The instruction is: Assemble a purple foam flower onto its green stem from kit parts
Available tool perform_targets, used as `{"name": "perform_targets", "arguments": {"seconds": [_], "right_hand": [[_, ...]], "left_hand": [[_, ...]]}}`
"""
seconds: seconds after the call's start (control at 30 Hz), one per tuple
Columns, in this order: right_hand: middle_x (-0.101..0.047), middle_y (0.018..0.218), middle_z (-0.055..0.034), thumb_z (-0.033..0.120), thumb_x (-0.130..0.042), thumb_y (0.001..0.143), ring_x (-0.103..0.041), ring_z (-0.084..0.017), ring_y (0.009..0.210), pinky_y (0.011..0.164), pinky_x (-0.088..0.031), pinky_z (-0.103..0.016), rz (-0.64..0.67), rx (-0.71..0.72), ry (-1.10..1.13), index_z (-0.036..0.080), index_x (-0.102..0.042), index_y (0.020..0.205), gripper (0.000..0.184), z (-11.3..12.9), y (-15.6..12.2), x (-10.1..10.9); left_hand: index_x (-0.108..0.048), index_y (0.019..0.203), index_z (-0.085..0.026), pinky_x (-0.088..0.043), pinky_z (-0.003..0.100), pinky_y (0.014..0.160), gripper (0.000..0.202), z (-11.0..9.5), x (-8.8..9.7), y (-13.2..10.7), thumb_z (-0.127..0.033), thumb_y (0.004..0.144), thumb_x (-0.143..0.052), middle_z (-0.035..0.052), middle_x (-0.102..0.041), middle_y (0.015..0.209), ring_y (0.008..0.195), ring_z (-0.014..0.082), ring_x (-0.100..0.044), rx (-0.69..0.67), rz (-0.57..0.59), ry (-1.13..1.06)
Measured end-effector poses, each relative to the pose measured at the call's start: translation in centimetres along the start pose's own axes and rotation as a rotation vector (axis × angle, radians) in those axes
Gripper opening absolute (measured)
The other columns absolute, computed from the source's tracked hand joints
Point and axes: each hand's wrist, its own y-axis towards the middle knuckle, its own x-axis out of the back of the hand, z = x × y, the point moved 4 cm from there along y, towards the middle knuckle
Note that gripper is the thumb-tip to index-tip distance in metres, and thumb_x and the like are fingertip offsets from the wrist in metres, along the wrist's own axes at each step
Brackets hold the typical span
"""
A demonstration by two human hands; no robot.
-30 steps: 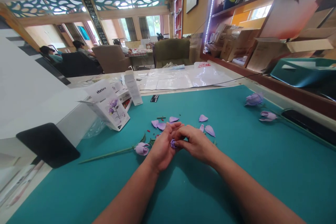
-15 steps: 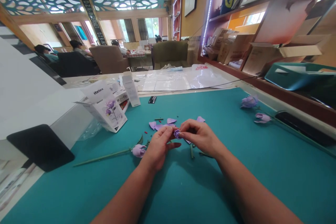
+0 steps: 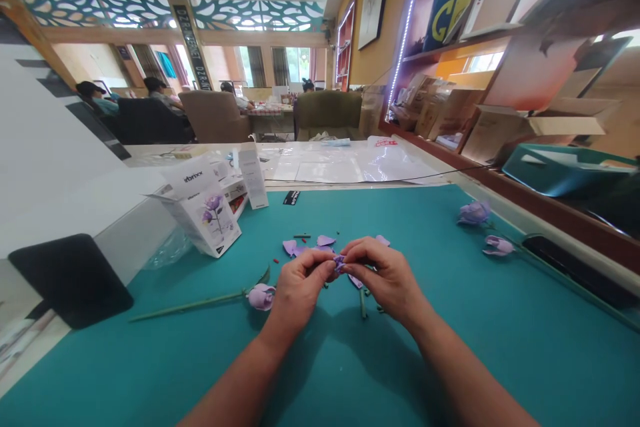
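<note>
Between my two hands, over the teal mat [image 3: 200, 360], a small purple toy flower piece [image 3: 339, 263] is pinched. My left hand [image 3: 303, 283] grips it with thumb and forefinger from the left; my right hand [image 3: 383, 273] does so from the right. Fingertips cover most of the piece. Behind my hands lie loose purple petals [image 3: 326, 241]. Short green stem pieces [image 3: 363, 305] rest beneath my right hand. Left of my left hand lies a toy flower with a pale purple bud [image 3: 261, 297] and a long green stem [image 3: 190, 305].
A flower-printed box [image 3: 213, 223] and a narrow white box [image 3: 253, 177] stand at the back left, near a black tablet-like panel [image 3: 70, 280]. At right lies a finished purple flower [image 3: 474, 213] beside a dark tray [image 3: 575, 257]. A small black card [image 3: 291, 197] lies behind the petals.
My left fingers have closed in, so both hands now pinch the purple piece more symmetrically. The camera view has tilted slightly upward.
</note>
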Motion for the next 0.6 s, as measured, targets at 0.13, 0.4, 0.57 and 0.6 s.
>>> {"name": "perform_targets", "arguments": {"seconds": [0.13, 0.4, 0.57, 0.6], "right_hand": [[-0.068, 0.085, -0.0036, 0.022, -0.062, 0.084, -0.063, -0.017, 0.08, 0.073, -0.052, -0.03, -0.024, 0.07, -0.107, 0.023, -0.063, 0.079, 0.005, 0.45, 0.01, 0.08], [-0.067, 0.084, -0.004, 0.02, -0.059, 0.085, -0.064, -0.018, 0.081, 0.074, -0.052, -0.031, -0.074, 0.1, -0.16, 0.023, -0.061, 0.078, 0.007, 1.03, -0.1, 0.05], [-0.067, 0.085, -0.0034, 0.018, -0.059, 0.084, -0.063, -0.016, 0.079, 0.072, -0.052, -0.029, -0.084, 0.116, -0.144, 0.023, -0.06, 0.079, 0.007, 1.03, -0.32, -0.34], [-0.067, 0.085, -0.0034, 0.018, -0.059, 0.084, -0.063, -0.016, 0.079, 0.072, -0.052, -0.028, -0.088, 0.12, -0.142, 0.023, -0.06, 0.079, 0.008, 1.06, -0.36, -0.38]], "left_hand": [[-0.073, 0.08, -0.015, -0.047, 0.026, 0.066, 0.01, -0.03, 0.11, -0.04, -0.023, 0.074, -0.069, 0.0036, -0.068, 0.071, 0.068, 0.0161, -0.059, -0.016, 0.02, 0.012], [-0.069, 0.09, -0.018, -0.049, 0.028, 0.076, 0.024, -0.05, -0.18, -0.61, -0.022, 0.068, -0.078, 0.0054, -0.07, 0.088, 0.082, 0.0196, -0.063, -0.092, 0.064, 0.014], [-0.07, 0.088, -0.019, -0.049, 0.027, 0.074, 0.017, -0.61, 0.02, -0.81, -0.02, 0.072, -0.074, 0.0054, -0.069, 0.086, 0.078, 0.0182, -0.063, -0.19, 0.02, 0.136], [-0.07, 0.088, -0.019, -0.049, 0.027, 0.073, 0.016, -0.8, 0.04, -0.82, -0.02, 0.072, -0.074, 0.0053, -0.069, 0.086, 0.078, 0.0181, -0.063, -0.204, 0.021, 0.149]]}}
